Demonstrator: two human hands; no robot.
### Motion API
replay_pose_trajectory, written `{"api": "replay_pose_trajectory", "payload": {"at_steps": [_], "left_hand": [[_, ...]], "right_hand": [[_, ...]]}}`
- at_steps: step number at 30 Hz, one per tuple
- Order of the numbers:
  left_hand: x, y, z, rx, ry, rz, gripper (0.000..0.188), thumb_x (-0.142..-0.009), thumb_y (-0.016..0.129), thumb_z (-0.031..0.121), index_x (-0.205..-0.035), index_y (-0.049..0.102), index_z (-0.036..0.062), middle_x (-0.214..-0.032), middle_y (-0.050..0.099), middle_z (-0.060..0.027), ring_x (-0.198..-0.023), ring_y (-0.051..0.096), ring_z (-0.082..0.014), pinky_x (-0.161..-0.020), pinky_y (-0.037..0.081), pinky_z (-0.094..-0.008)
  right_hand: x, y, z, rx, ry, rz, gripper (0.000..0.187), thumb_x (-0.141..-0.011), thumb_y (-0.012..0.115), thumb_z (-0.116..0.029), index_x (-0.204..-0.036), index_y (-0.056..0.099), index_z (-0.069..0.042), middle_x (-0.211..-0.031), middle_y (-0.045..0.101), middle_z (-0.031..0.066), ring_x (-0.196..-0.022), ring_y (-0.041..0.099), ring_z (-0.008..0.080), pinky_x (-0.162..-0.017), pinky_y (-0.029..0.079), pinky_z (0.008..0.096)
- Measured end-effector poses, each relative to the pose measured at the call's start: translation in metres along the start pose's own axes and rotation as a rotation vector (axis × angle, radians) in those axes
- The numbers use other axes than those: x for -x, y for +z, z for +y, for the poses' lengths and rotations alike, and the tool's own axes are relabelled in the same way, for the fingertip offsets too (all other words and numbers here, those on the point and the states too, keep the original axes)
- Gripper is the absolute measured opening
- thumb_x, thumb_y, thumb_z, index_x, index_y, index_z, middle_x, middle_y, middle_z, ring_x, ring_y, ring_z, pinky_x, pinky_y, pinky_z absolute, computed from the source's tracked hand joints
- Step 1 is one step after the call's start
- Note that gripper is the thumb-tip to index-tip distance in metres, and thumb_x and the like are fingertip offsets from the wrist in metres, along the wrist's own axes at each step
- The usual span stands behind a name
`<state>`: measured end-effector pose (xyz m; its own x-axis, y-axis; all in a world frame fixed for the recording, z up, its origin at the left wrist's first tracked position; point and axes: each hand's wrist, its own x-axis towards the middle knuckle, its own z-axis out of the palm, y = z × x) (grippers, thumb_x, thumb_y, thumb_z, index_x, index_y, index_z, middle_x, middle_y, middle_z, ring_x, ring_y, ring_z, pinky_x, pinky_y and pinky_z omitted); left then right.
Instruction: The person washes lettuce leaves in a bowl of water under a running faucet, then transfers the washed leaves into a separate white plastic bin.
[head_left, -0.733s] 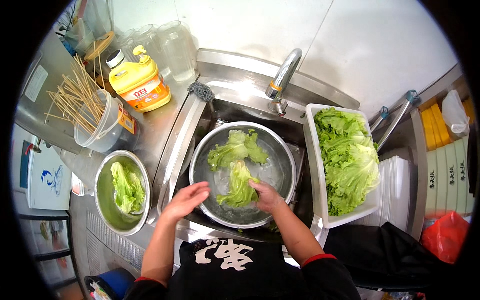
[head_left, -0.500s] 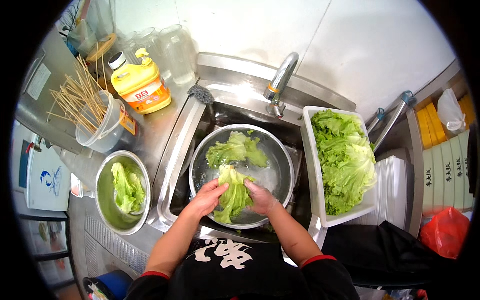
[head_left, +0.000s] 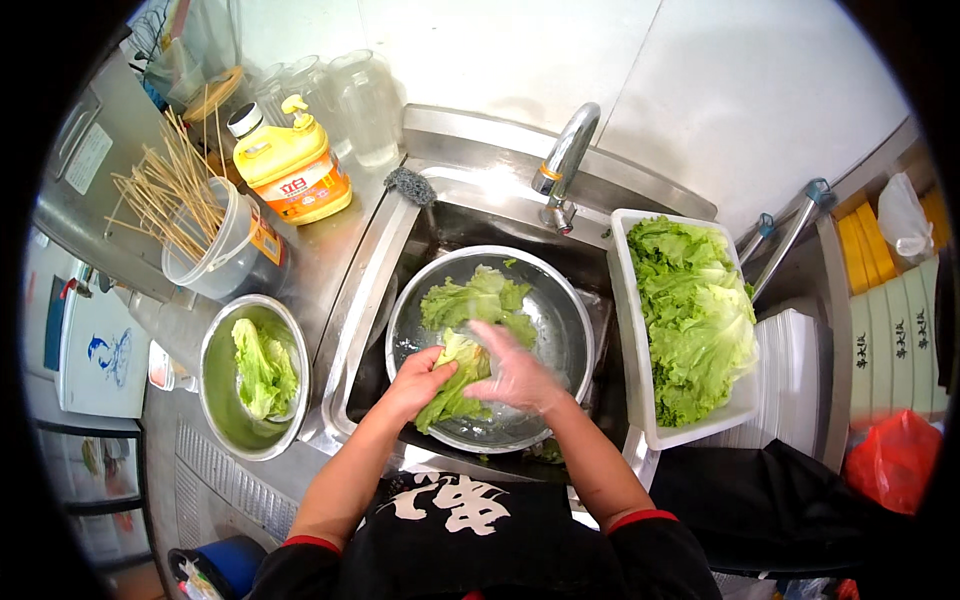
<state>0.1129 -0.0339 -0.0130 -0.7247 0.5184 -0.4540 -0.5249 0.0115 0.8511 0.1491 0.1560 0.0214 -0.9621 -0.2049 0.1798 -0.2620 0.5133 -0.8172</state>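
Observation:
Over a round metal basin (head_left: 568, 340) of water, my left hand (head_left: 418, 385) pinches a green lettuce leaf (head_left: 447, 403). My right hand (head_left: 515, 372) is beside that leaf, blurred by motion, with its fingers spread; it seems to wear a thin clear glove. More lettuce (head_left: 472, 298) floats at the far side of the water. To the left, a steel bowl (head_left: 222, 398) holds a few lettuce leaves (head_left: 264, 372). On the right, a white rectangular tub (head_left: 634, 385) is heaped with leaf lettuce (head_left: 690, 320).
The basin sits inside a steel sink (head_left: 345, 345) under a curved faucet (head_left: 570, 150). A steel-wool scrubber (head_left: 412, 186) lies on the rim. Left: a yellow pump jug (head_left: 297, 175), a clear bucket (head_left: 240, 245) of wooden skewers, glass jars (head_left: 362, 110). White foam containers (head_left: 790, 365) are stacked right.
My right hand has let go of the leaf's right side and lifted, fingers spreading. My left hand keeps the leaf, which is now more bunched. The whole view has shifted slightly.

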Motion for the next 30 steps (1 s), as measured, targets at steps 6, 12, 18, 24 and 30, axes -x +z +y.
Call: {"api": "replay_pose_trajectory", "payload": {"at_steps": [6, 12, 18, 24, 30], "left_hand": [[0.003, 0.002, 0.009, 0.067, 0.022, -0.028, 0.021, -0.088, 0.048, 0.008, -0.106, 0.055, -0.0002, -0.094, 0.061, -0.0043, -0.082, 0.057, -0.0105, -0.073, 0.047, -0.0252], [0.011, 0.001, 0.008, 0.110, -0.038, -0.008, 0.023, -0.088, 0.048, 0.007, -0.108, 0.054, -0.0011, -0.096, 0.061, -0.0052, -0.082, 0.057, -0.0107, -0.074, 0.047, -0.0248], [0.008, 0.005, 0.005, -0.027, -0.018, -0.015, 0.018, -0.086, 0.051, 0.009, -0.101, 0.055, -0.0001, -0.091, 0.060, -0.0035, -0.079, 0.057, -0.0101, -0.070, 0.047, -0.0249], [0.009, 0.008, 0.008, -0.163, -0.015, -0.077, 0.024, -0.078, 0.057, 0.000, -0.102, 0.055, 0.0000, -0.089, 0.060, -0.0032, -0.079, 0.056, -0.0101, -0.070, 0.046, -0.0249], [0.003, 0.001, 0.002, -0.511, -0.054, -0.138, 0.027, -0.071, 0.065, -0.001, -0.098, 0.060, 0.0002, -0.086, 0.062, -0.0034, -0.079, 0.055, -0.0099, -0.072, 0.045, -0.0247]], "right_hand": [[0.002, 0.005, 0.038, -0.679, 0.469, -0.092, 0.046, -0.077, 0.061, -0.010, -0.120, 0.046, -0.002, -0.115, 0.054, 0.0143, -0.103, 0.052, 0.0203, -0.086, 0.041, 0.0297], [0.011, 0.014, 0.048, -0.212, 0.374, 0.017, 0.030, -0.082, 0.053, -0.006, -0.111, 0.051, 0.000, -0.094, 0.058, 0.0080, -0.081, 0.055, 0.0133, -0.071, 0.045, 0.0252], [0.007, 0.019, 0.024, -0.634, 0.322, -0.019, 0.034, -0.079, 0.060, -0.011, -0.109, 0.052, 0.000, -0.099, 0.058, 0.0117, -0.089, 0.055, 0.0182, -0.075, 0.045, 0.0302], [0.007, 0.014, 0.015, 0.044, -0.100, -0.059, 0.030, -0.072, 0.067, -0.015, -0.100, 0.058, -0.007, -0.087, 0.056, 0.0109, -0.079, 0.055, 0.0258, -0.071, 0.046, 0.0338], [0.005, 0.016, 0.014, 0.285, -0.134, -0.291, 0.019, -0.074, 0.062, -0.021, -0.087, 0.058, -0.008, -0.081, 0.053, 0.0113, -0.077, 0.055, 0.0296, -0.068, 0.046, 0.0385]]}}
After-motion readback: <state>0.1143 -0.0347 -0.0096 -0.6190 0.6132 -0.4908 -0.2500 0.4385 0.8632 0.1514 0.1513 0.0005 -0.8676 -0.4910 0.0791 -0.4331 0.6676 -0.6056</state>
